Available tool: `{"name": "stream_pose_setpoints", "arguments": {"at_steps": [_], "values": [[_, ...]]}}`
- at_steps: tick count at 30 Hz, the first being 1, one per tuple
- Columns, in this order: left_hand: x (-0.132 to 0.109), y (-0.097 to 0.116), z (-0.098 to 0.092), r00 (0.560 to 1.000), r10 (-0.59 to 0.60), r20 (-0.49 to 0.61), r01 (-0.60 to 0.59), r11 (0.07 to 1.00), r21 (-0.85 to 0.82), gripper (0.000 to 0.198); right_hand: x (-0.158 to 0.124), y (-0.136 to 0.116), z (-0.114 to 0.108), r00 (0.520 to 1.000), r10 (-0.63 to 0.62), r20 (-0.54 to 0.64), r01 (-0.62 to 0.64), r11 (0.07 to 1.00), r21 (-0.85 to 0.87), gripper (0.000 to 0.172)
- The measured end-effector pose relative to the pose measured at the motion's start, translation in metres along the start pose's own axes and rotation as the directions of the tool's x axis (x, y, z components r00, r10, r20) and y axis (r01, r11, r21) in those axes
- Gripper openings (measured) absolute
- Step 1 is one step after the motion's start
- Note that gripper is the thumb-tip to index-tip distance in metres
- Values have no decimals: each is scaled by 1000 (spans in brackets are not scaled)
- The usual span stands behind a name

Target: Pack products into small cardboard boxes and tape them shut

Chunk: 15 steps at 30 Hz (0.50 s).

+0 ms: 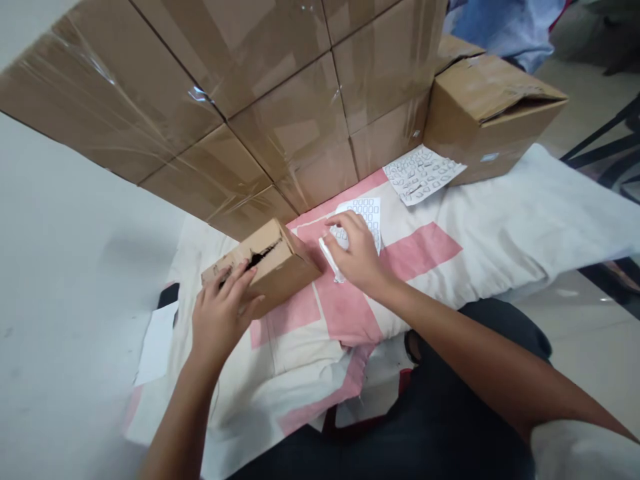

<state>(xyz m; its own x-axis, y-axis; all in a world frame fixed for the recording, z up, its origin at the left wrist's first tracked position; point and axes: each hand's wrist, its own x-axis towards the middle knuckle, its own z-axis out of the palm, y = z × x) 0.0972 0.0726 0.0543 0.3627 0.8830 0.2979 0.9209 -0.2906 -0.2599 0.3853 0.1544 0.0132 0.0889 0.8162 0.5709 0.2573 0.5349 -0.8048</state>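
Observation:
A small brown cardboard box (273,263) lies tilted on a white and pink cloth (425,250). Black marker scribble runs along its top face. My left hand (220,313) rests on the box's near end with its fingers stretched over the top. My right hand (353,253) is curled on a white sticker sheet (367,212) just right of the box, fingertips pinching at the sheet's edge. A second sticker sheet (423,175) lies farther back on the cloth.
A wall of taped cardboard cartons (260,100) stands right behind the cloth. Another carton (487,113) with a loose flap sits at the back right. A white paper (157,343) lies at the cloth's left edge. My dark trousers (440,413) fill the foreground.

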Motion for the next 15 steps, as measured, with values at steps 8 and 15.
{"name": "stream_pose_setpoints", "arguments": {"at_steps": [8, 15], "values": [[23, -39, 17, 990, -112, 88, 122, 985, -118, 49, 20, 18, -24, 846, 468, 254, -416, 879, -232, 12], [13, -52, 13, 996, -65, 64, 78, 974, -213, 44, 22, 3, -37, 629, 676, 383, -390, 701, -597, 24]]}}
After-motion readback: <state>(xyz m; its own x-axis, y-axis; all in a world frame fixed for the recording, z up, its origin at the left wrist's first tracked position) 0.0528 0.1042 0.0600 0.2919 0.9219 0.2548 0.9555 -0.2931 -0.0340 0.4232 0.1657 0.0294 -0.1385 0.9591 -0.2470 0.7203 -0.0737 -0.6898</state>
